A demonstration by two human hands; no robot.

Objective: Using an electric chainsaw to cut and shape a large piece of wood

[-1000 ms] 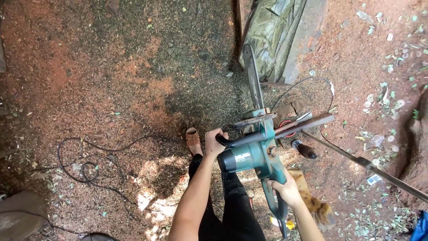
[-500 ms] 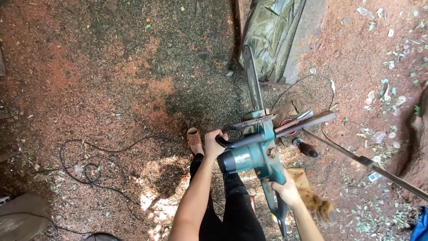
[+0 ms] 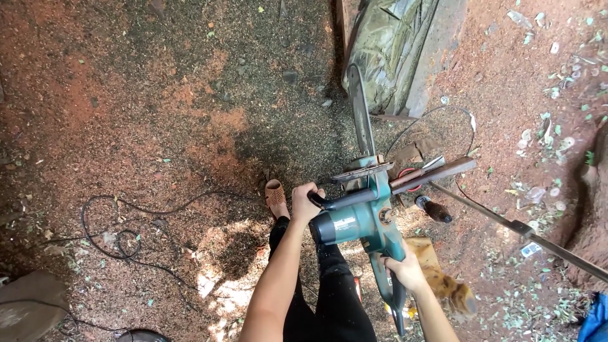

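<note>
Nothing has shifted: both hands' fingers grip the teal chainsaw (image 3: 364, 218), black cable (image 3: 126, 237) beside.

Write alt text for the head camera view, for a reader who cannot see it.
Seen from above, a person holds a teal electric chainsaw, left hand on its black front handle, right hand on the rear grip, the bar pointing away over sawdust-strewn red ground. A black cable lies looped to the left, and a sandalled foot shows below the saw.
</note>
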